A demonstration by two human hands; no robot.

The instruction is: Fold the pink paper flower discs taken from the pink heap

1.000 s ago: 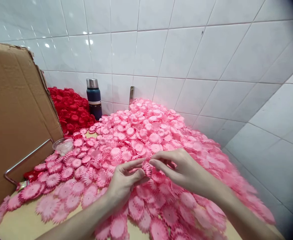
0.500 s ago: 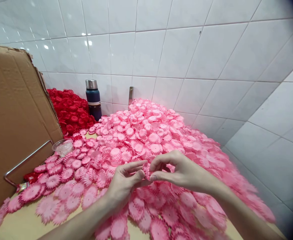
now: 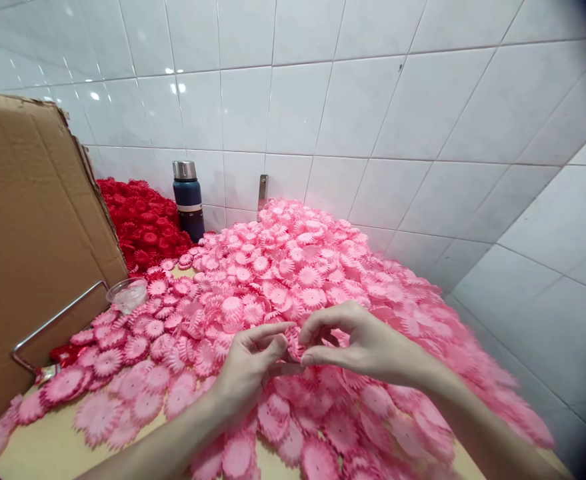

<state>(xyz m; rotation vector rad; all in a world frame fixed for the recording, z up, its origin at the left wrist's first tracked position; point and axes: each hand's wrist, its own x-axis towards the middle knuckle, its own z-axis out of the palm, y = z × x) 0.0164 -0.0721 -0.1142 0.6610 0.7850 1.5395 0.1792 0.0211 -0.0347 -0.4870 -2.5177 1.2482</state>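
Note:
Between my two hands is a small pink scalloped petal disc (image 3: pixel 294 343), its edges partly covered by fingers. My left hand (image 3: pixel 255 360) grips it from the left, thumb bent and fingers reaching behind and under it. From the right, my right hand (image 3: pixel 347 337) pinches its edge with thumb and forefinger. Both hands are just above a big heap of similar pink petal discs (image 3: pixel 307 277), which spreads across the yellowish tabletop (image 3: pixel 37 453).
A cardboard box (image 3: pixel 33 220) stands at the left, a bent metal rod (image 3: pixel 57 320) before it. Behind are a pile of red discs (image 3: pixel 145 223) and a dark blue bottle (image 3: pixel 189 203). A clear plastic cup (image 3: pixel 127 295) sits among the discs. White tiled wall (image 3: pixel 303 100) closes the back.
My left thumb has lifted and bent back slightly, so more of the pink disc shows. My right hand keeps its pinch in nearly the same place.

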